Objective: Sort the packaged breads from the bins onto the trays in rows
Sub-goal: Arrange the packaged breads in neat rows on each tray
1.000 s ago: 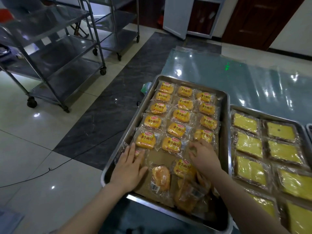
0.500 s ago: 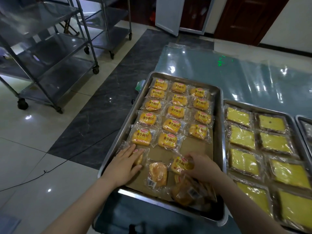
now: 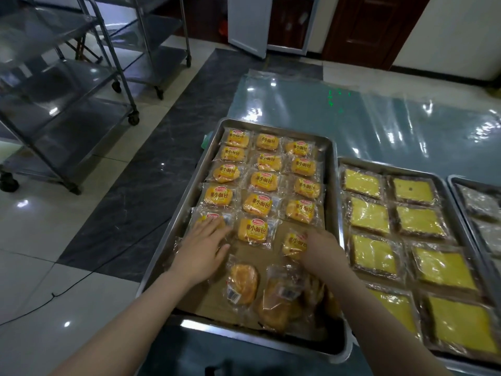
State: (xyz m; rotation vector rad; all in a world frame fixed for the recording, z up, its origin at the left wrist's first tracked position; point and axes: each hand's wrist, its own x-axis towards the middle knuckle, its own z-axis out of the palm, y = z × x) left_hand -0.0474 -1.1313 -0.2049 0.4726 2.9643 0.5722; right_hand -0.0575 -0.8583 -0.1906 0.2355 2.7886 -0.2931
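Observation:
A steel tray [image 3: 332, 169] holds small yellow bread packets [image 3: 264, 181] in three columns on brown paper. My left hand [image 3: 206, 246] lies flat, fingers apart, on a packet [image 3: 214, 216] at the near end of the left column. My right hand [image 3: 324, 252] grips the near edge of one packet [image 3: 293, 243] lying at the near end of the right column. Loose packets lie label-down at the tray's near end, one alone [image 3: 242, 284] and others heaped [image 3: 276, 303].
To the right a second tray [image 3: 390, 170] holds square yellow cakes [image 3: 370, 215] in rows, and a third tray [image 3: 481, 204] shows at the frame edge. Wheeled steel racks [image 3: 67, 104] stand at the left. A cable [image 3: 54, 294] crosses the floor.
My right hand took a packet from the near heap and carried it up to the right column. My left hand slid forward along the left column.

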